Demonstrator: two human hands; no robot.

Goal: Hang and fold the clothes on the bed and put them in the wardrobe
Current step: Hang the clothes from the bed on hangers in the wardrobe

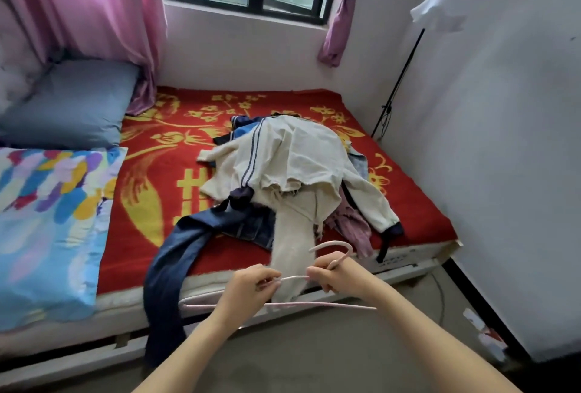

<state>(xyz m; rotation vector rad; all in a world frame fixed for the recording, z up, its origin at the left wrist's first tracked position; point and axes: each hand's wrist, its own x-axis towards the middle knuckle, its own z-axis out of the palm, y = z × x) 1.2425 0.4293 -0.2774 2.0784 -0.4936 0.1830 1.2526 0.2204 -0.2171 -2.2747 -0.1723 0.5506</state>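
— Standing at the foot of the bed, the person has both hands out in front: the left hand (251, 282) pinches the shoulder of a thin pale-pink wire hanger (317, 305), and the right hand (334, 276) is closed around its neck, just under the hook. What worries you?

— That hanger looks like more than one nested together. If so, pulling them apart could spring a wire loose, or the hook could snag the cream knitted leg piece (290, 248) that lies right under the hands and trails over the mattress edge.

— And the dark navy satin garment (171, 270) to the left?

— Half of it hangs over the edge already. Slippery cloth; one tug on the pile and I'd guess it slides to the floor.

— The pile itself?

— Farther back on the red-and-gold blanket (157, 191), a cream sweatshirt with navy stripes (283, 156) sits on top of a tangle. Lifting it carelessly could drag the rest along. Nothing is hung yet, and no wardrobe is in sight.
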